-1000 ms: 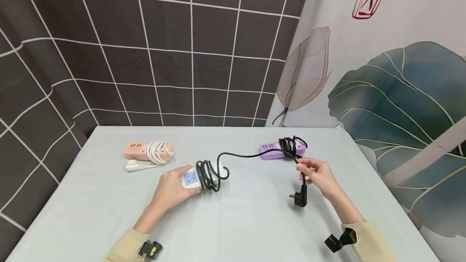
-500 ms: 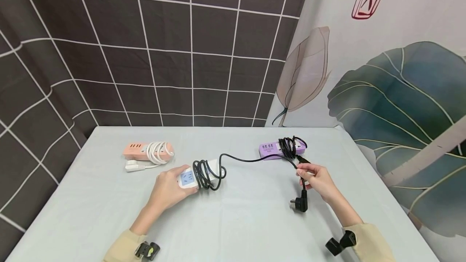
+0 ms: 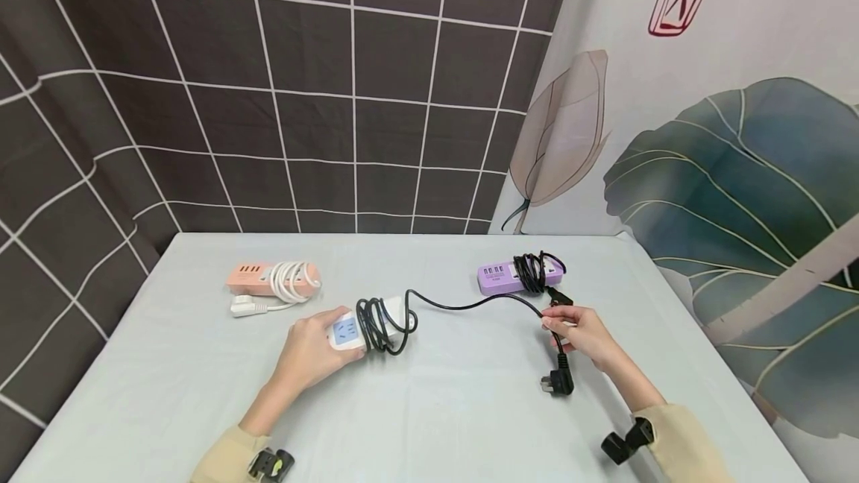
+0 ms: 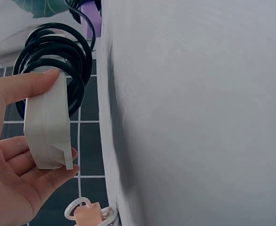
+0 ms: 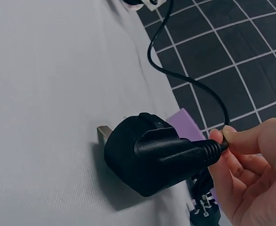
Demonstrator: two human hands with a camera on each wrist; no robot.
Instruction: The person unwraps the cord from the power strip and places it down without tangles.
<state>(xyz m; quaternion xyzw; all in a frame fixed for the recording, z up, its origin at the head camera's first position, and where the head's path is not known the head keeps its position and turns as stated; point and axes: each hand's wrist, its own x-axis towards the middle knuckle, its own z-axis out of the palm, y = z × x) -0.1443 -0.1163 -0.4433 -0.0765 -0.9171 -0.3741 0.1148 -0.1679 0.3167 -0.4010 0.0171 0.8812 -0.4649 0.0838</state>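
Fingers point(image 4: 58, 181) of left hand point(image 3: 312, 346) grip white power strip point(image 3: 346, 329); right hand point(image 3: 585, 331) pinches its black cord point(image 3: 463, 308).

- Left: person is wearing a beige sleeve point(image 3: 227, 455).
- Left wrist device point(image 3: 271, 463) is showing black, with yellow-green spot.
- Right sleeve point(image 3: 683, 444) is matching, also beige.
- Right wrist device point(image 3: 637, 434) is showing two blocky black parts.

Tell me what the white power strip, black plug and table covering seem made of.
White power strip: probably hard plastic, smooth and low-gloss with crisp edges.
Black plug: likely molded plastic or rubber, matte and partly ribbed; its prong looks metal from its pale sheen.
White table covering: perhaps woven fabric, given fine surface texture, though coated vinyl is possible.
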